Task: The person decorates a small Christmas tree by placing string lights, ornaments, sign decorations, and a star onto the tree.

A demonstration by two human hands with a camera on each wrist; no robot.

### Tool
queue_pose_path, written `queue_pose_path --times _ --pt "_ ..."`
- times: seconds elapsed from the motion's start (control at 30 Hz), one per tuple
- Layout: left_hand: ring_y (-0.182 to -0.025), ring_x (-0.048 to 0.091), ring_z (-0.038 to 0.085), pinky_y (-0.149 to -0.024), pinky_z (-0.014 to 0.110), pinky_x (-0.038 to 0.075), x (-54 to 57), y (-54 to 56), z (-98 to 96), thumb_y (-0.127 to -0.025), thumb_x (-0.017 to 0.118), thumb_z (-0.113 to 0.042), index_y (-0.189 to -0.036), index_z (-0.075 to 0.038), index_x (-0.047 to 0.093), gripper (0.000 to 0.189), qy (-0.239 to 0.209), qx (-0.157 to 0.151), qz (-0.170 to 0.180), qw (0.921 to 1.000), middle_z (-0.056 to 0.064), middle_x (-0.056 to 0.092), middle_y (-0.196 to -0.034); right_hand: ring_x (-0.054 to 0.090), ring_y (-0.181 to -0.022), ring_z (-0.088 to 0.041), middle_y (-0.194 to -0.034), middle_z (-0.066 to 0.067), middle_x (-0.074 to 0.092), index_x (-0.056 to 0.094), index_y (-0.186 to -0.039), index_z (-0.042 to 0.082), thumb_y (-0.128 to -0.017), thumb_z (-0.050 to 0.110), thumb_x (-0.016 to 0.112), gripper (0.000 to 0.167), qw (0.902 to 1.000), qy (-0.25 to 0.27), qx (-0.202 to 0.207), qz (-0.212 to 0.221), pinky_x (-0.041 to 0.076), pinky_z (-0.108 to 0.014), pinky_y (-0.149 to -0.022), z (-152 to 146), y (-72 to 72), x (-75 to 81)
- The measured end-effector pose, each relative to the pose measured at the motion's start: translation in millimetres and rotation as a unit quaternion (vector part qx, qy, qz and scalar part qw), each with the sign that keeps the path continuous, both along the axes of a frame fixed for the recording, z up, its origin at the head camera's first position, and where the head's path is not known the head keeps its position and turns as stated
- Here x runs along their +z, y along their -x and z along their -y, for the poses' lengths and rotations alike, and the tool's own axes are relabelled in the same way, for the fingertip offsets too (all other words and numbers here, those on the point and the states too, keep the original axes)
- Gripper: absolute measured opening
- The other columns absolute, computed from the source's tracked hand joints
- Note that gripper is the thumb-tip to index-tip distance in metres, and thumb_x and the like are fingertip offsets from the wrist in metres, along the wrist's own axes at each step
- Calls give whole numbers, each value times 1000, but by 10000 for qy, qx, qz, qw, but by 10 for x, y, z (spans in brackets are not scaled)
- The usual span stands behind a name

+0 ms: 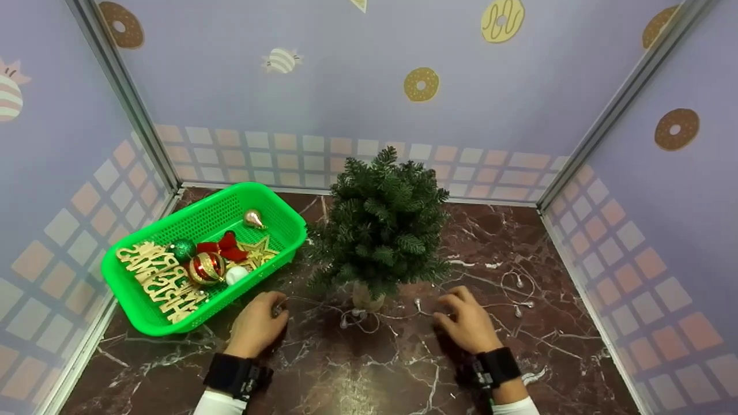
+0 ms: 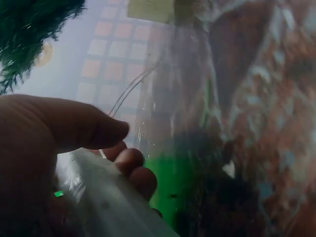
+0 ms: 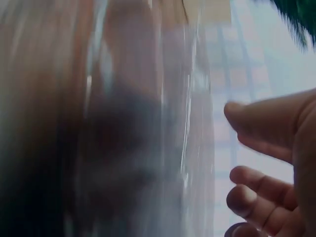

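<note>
A small artificial Christmas tree (image 1: 386,225) stands upright in the middle of the dark marbled table, a pale base (image 1: 366,297) showing beneath its branches. Thin string lights (image 1: 418,304) with clear bulbs run in front of this base and off to both sides. To the left of the tree, my left hand (image 1: 258,324) pinches the string lights. Their thin wire (image 2: 131,90) passes behind its thumb in the left wrist view, with a whitish piece (image 2: 106,192) under the fingers. My right hand (image 1: 468,321), fingers loosely bent, holds nothing beside the wire right of the base.
A green plastic basket (image 1: 131,314) at the left holds baubles, a red bow (image 1: 223,248), a gold star (image 1: 260,252) and gold lettering (image 1: 167,279). More bulbs (image 1: 519,282) lie on the table at the right. Lilac panels (image 1: 346,104) enclose the back and sides.
</note>
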State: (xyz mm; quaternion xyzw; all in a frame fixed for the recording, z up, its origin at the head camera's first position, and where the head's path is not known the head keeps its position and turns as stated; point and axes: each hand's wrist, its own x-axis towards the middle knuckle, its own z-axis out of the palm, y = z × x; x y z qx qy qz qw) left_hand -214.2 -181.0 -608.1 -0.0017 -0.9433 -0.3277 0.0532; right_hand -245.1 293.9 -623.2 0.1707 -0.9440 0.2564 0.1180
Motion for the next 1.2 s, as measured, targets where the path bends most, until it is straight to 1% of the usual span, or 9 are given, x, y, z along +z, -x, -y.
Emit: queue_pose_path --times 0.2,0.37,0.57,0.67,0.73,0.83,0.93,1.1,1.2 --pt "-102 62 40 -77 56 56 -51 15 -127 -90 79 -12 -127 -1 72 40 891 -180 -470 9947 22 65 -111 73 -107 -20 -125 -5 70 80 -120 15 -92 28 88 32 9923 -168 1174 -346 62 -43 -87 403 -18 23" --pt "-97 53 39 -73 51 51 -116 65 -261 -82 85 -9 -115 1 75 36 1456 -328 -1429 9784 21 61 -105 73 -110 -25 -127 -6 71 81 -119 18 -93 31 86 29 9887 -441 1406 -275 62 -47 -88 607 -17 -11" --pt "-117 60 42 -91 58 56 -163 123 -458 -80 89 -7 -114 -7 81 35 1140 -1532 -2406 9517 15 73 -116 75 -111 -29 -130 -12 73 82 -112 18 -94 27 83 20 9865 -628 1485 -284 63 -49 -90 720 -16 -56" --pt "-114 62 40 -93 56 55 -185 148 -560 -80 89 -7 -117 -7 80 38 1135 -2062 -2646 9352 15 76 -120 74 -101 -23 -119 -7 74 82 -105 20 -95 27 82 12 9872 -648 1431 -268 63 -45 -86 750 -20 -61" --pt "-107 64 38 -92 54 56 -190 157 -618 -81 89 -7 -118 -6 80 38 1185 -2248 -2674 9295 15 76 -121 74 -97 -20 -113 -4 74 81 -103 21 -97 27 81 9 9880 -592 1405 -258 63 -44 -85 766 -27 -59" --pt "-100 66 34 -87 52 57 -187 161 -677 -82 89 -8 -111 -8 80 31 1306 -2329 -2559 9291 14 74 -114 74 -96 -18 -109 -1 76 82 -105 22 -99 28 79 9 9890 -298 1438 -163 62 -42 -86 788 -38 -39" --pt "-91 66 32 -80 49 57 -179 166 -707 -82 90 -11 -100 -12 79 20 1333 -2247 -2420 9344 9 72 -102 75 -95 -15 -107 0 79 83 -106 20 -101 29 77 12 9882 246 1511 -24 62 -40 -86 794 -45 -4" --pt "-79 61 26 -67 44 53 -174 165 -722 -83 89 -12 -89 -12 72 18 1365 -2144 -2318 9390 5 65 -84 75 -92 -12 -102 3 80 83 -104 19 -102 28 76 12 9805 1182 1565 81 62 -33 -82 758 -30 52" --pt "-74 58 25 -63 41 50 -169 140 -725 -85 85 -9 -81 -11 66 19 1461 -2086 -2310 9390 5 61 -78 75 -94 -10 -103 5 80 83 -102 20 -101 27 77 9 9779 1431 1526 -21 62 -31 -83 712 -6 73"
